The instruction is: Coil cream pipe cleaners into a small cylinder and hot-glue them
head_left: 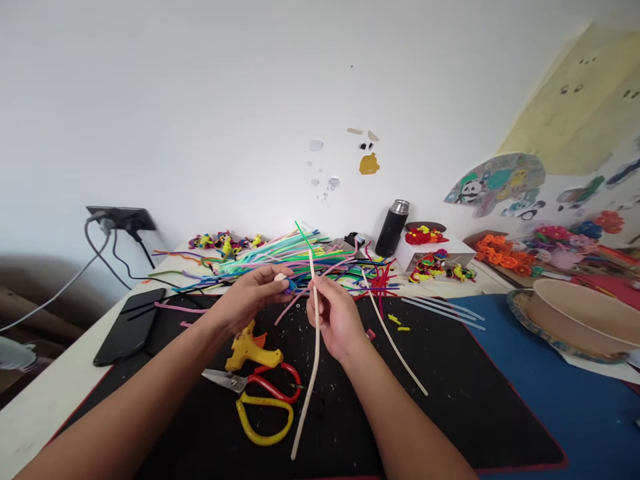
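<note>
My left hand (253,297) is closed in a pinch on a small blue and white piece (289,285), mostly covered by the fingers. Between the thumb and fingers of my right hand (340,317) is a long cream pipe cleaner (314,363), which runs from above the hand down towards me over the black mat (400,427). A second cream pipe cleaner (395,343) lies on the mat to the right. Below my left hand are a yellow glue gun (254,353) and scissors (267,400) with one red and one yellow handle loop.
Behind my hands lies a heap of coloured pipe cleaners (255,263). A black flask (393,230) stands by a white box (453,253). The phone (131,325) lies at left, near a power strip (121,217) with cables. A round bowl (590,317) sits at right.
</note>
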The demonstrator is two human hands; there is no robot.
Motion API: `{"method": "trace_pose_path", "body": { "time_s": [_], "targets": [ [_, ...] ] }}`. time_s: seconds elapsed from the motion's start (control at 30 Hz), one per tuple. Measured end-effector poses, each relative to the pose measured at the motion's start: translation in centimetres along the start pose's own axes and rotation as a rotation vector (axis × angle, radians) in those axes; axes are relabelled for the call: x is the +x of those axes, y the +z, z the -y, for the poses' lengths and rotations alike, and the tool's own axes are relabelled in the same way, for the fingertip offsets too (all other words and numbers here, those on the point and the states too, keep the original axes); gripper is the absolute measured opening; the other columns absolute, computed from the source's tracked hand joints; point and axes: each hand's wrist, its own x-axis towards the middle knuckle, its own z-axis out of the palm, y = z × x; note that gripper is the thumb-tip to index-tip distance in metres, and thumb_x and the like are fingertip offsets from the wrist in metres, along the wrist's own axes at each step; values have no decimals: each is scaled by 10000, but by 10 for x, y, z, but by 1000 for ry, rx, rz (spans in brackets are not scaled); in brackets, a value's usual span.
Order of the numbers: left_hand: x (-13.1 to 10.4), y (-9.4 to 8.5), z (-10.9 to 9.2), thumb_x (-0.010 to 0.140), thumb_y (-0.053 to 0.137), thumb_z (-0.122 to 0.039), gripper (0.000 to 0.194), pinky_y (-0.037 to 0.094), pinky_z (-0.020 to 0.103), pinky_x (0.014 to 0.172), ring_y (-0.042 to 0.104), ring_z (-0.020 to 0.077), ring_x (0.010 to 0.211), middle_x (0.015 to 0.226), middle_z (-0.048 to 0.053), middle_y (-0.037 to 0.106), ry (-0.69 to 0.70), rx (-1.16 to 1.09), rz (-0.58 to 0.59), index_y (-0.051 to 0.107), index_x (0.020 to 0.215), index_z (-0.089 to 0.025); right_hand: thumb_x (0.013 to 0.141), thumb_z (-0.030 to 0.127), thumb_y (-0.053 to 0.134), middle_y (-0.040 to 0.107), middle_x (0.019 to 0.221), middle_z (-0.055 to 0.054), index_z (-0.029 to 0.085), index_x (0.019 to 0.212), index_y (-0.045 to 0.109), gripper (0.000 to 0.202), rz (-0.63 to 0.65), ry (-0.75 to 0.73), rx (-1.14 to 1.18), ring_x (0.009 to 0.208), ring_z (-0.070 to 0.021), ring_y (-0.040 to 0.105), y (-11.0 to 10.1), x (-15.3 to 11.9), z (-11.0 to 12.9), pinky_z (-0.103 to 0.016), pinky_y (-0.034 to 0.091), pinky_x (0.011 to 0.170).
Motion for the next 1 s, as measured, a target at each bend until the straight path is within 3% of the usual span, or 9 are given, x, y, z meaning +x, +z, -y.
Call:
{"method": "trace_pose_path", "body": {
  "time_s": [0.23,0.4,0.57,0.8,1.0],
  "targets": [
    [1,-8,1,660,996,-369,387,572,204,662,672,121,689,760,2,695,36,-155,-52,731,840,-152,788,460,818,432,467,89,172,727,640,344,25,-3,-79,354,-53,351,2,-3,-6,-187,184,350],
    [-1,-9,-1,686,986,-332,370,545,170,574,661,104,633,750,-6,697,87,-202,-57,771,933,-158,802,468,809,457,484,82,179,730,614,357,78,37,-123,357,-57,371,5,-6,-11,-187,198,347],
    [-2,-6,-4,718,973,-295,289,593,174,607,689,108,624,752,35,743,22,-300,-66,799,873,-123,800,502,809,526,517,65,176,765,616,380,131,107,-186,366,-72,468,8,-12,-15,-174,229,352],
    [-7,-2,-13,913,780,-173,163,648,264,878,791,200,882,967,124,821,-23,-435,-67,817,1046,-86,793,520,812,578,531,54,185,777,600,397,148,131,-184,366,-94,539,10,-12,-13,-169,205,346],
    [-9,1,-17,806,725,58,301,633,237,911,798,181,892,982,113,837,-37,-419,-33,818,1044,-102,783,548,814,545,501,66,188,759,591,424,116,105,-186,343,-77,476,10,-11,-9,-172,202,340]
  ]
}}
